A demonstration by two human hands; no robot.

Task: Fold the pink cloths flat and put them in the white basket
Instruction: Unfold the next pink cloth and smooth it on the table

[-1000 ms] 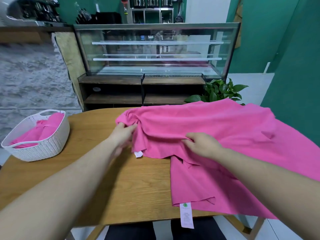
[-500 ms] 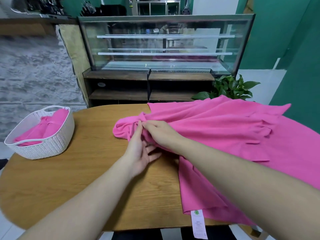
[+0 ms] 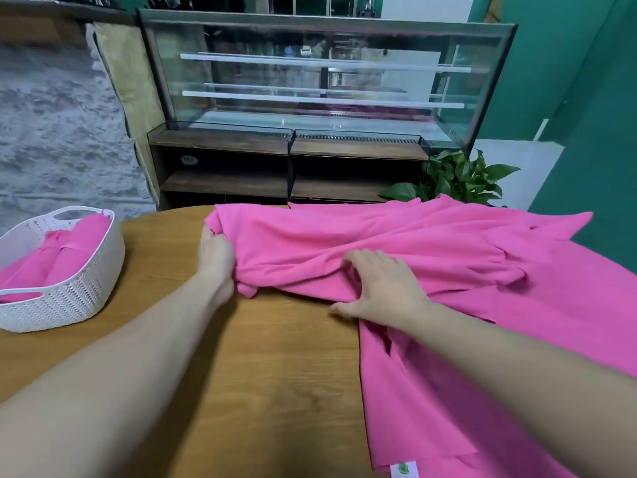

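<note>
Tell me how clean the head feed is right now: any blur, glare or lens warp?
Head view: strong wide-angle warp, the display case bows and leans; faint reflections on its glass. The near forearms look soft and stretched. The left hand, right hand, pink cloth and white basket read clearly. Lighting is even, with soft arm shadows on the table.

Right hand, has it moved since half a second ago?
Yes. The right hand slid rightward along the pink cloth, away from the white basket and the left hand.

Even indoor light, perhaps slight blur, wide-angle warping.
</note>
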